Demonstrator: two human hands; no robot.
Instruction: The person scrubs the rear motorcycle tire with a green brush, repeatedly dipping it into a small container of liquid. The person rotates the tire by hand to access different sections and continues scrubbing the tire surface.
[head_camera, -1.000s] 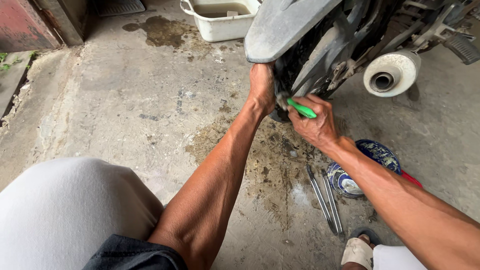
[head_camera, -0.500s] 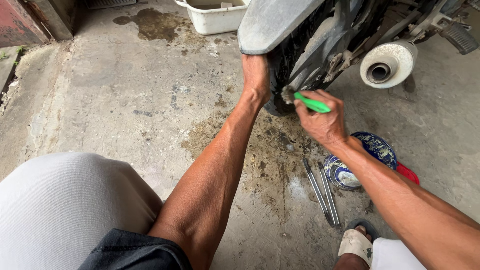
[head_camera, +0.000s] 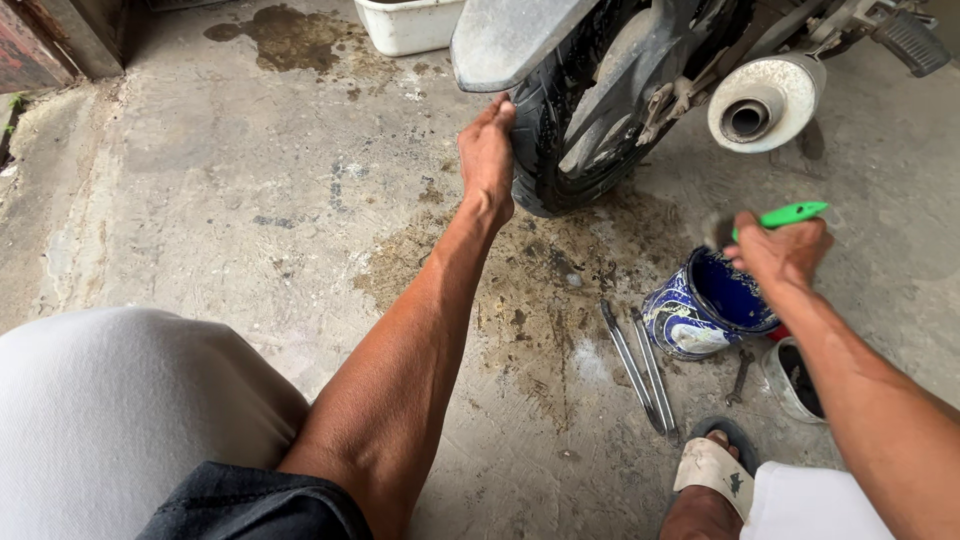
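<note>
From where I watch, my left hand (head_camera: 487, 152) lies flat against the tread of the rear tyre (head_camera: 560, 150), its grip spread wide and clamped on nothing, so if the wheel turns or the motorcycle rocks I judge the fingers could slide between the tyre and the grey mudguard (head_camera: 510, 40). Further right, my right hand (head_camera: 780, 250) is closed tight round the green-handled brush (head_camera: 775, 217), held just above the open blue tin (head_camera: 705, 305) on the concrete floor (head_camera: 250, 200). A careless dip could tip that tin over the two metal tyre levers (head_camera: 640, 365) beside it.
</note>
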